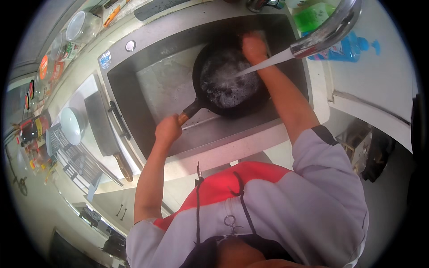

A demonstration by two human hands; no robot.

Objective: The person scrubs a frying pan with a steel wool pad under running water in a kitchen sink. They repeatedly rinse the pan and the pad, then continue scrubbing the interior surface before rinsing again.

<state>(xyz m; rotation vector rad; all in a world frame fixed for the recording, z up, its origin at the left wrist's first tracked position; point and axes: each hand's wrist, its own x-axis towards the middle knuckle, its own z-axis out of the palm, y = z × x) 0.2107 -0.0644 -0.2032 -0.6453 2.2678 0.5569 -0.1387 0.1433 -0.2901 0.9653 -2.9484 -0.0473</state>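
Observation:
A dark wok (231, 110) with a wooden handle sits tilted in the grey sink (167, 80), water and foam inside it. My left hand (168, 129) is closed around the wok's handle. From the metal faucet spout (318, 38) at the upper right, a stream of water runs into the wok. My right hand (254, 45) is at the wok's far right rim, beyond the stream. It is blurred, and whether it holds something there cannot be told.
Left of the sink, a cleaver (102, 124) lies on a white board beside a pale bowl (71, 125) and a folding metal rack (78, 160). Clear plastic containers (83, 28) line the far left. A blue bottle (345, 48) and a green bottle (313, 16) are right of the sink.

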